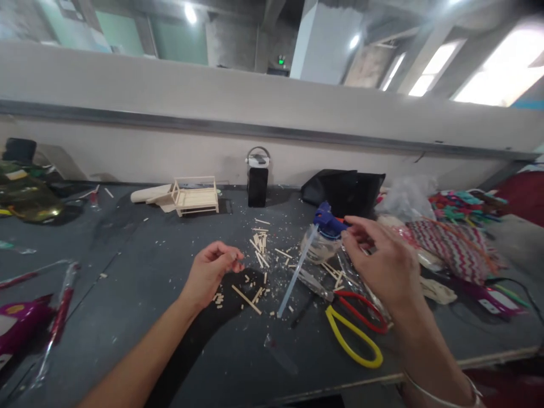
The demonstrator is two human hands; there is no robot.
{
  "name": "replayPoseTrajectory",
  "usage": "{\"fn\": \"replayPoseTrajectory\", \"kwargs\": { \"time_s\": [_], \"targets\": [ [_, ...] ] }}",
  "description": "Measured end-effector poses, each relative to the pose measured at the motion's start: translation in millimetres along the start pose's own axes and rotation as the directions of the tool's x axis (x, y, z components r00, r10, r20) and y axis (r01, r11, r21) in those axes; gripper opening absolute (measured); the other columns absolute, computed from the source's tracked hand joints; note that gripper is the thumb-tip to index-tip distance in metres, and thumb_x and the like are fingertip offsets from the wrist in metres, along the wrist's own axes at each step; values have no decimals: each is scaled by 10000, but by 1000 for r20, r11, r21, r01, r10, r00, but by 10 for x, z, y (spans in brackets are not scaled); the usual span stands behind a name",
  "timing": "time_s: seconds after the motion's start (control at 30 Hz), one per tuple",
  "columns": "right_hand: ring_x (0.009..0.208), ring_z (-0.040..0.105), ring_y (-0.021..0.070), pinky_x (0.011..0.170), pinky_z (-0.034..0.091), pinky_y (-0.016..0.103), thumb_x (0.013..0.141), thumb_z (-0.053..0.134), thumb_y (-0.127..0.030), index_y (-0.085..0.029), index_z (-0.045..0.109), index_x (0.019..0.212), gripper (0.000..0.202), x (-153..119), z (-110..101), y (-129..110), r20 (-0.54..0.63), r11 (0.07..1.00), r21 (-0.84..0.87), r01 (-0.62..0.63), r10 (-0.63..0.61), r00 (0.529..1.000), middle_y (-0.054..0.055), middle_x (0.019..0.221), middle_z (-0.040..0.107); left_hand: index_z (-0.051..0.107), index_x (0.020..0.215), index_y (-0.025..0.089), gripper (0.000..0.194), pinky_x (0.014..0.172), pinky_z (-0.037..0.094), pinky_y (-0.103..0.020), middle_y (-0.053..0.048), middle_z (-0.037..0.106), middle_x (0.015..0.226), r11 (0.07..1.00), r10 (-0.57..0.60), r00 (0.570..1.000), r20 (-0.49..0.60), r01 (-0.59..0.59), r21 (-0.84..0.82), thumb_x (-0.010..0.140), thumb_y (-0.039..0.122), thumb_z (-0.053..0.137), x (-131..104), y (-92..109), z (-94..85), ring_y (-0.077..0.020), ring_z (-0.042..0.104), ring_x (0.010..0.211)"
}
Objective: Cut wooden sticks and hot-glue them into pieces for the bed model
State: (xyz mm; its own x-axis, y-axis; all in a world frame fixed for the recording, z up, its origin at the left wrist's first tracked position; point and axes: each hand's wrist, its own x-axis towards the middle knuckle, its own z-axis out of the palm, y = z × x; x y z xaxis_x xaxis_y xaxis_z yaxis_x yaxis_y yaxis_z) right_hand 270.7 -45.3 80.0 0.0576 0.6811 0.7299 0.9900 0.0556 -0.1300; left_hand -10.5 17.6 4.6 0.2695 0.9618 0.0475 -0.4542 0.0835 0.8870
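Note:
My left hand (216,269) hovers over the table with thumb and fingertips pinched together; what they hold, if anything, is too small to tell. On the right, the fingers of my right hand (380,255) are at the blue glue gun (326,220), which rests on a clear jar (318,247). A pale glue stick (297,272) slants down from the gun to the tabletop. Thin wooden sticks (260,243) and short cut pieces lie between my hands. Pliers with red and yellow handles (357,334) lie below my right hand.
A small wooden frame model (196,198) stands at the back left. Near the wall are a black upright device (257,187) and a black pouch (344,190). Patterned fabric (454,243) and plastic bags lie right. A purple tool (25,326) is at the left edge.

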Motion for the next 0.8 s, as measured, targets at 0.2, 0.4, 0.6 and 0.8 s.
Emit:
{"fn": "replayPoseTrajectory", "kwargs": {
  "time_s": [0.2,0.4,0.6,0.8],
  "targets": [
    [1049,583,352,878,478,498,785,518,-200,-83,503,1334,561,100,278,225,269,989,-133,59,-22,963,191,1192,628,628,688,159,146,631,512,-247,25,659,704,998,39,997,-60,-42,-45,691,158,774,71,96,-109,-49,511,505],
    [1000,606,350,842,482,483,811,489,-234,-105,517,1322,528,157,431,285,327,990,-143,14,34,945,190,1131,641,740,818,123,207,680,542,-271,-39,715,701,999,-43,994,-103,45,17,654,221,819,132,154,-237,-103,625,582],
    [1026,585,327,911,460,443,810,473,-306,-57,590,1220,494,202,543,483,296,998,-34,-56,64,953,184,1004,635,745,772,128,202,618,537,-227,-26,716,684,996,-82,991,-102,79,-36,633,239,840,148,118,-285,-94,634,569],
    [935,615,336,866,469,482,725,534,-455,-120,690,1002,462,192,606,531,277,977,29,-211,195,941,154,918,653,729,816,124,206,737,562,-274,-32,729,736,985,-108,990,-87,95,-142,654,197,832,157,106,-295,-95,651,612]
  ]
}}
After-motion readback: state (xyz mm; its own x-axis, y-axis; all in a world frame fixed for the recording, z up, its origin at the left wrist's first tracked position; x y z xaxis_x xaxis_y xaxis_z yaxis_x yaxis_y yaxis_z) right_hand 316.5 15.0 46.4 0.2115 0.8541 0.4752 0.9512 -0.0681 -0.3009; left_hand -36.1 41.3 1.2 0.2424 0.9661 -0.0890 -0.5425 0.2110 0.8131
